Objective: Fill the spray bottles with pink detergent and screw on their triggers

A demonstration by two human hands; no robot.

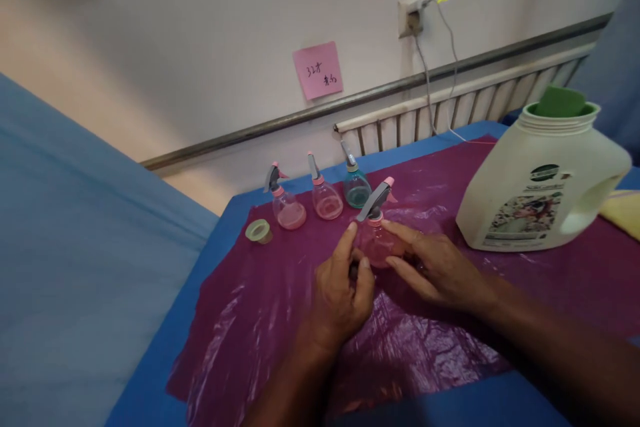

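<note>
A small clear pink spray bottle [376, 245] with a grey and pink trigger head is between my two hands, in front of the other bottles. My right hand [440, 267] grips its right side, with thumb and fingers around the body. On the left side of the bottle, my left hand [345, 287] has its fingers curled against the body, one fingertip near the neck. Behind it stand two more pink spray bottles, a left one [291, 213] and a middle one [328, 203], each with some liquid inside. Beside them is a teal spray bottle [357, 190].
A pale green cap [259, 231] lies at the left. At the right stands a large cream detergent jug [530, 180] with a green thing [560, 101] in its mouth. Purple plastic sheeting [280, 320] covers the blue surface. A yellow cloth [625, 213] is at the right edge.
</note>
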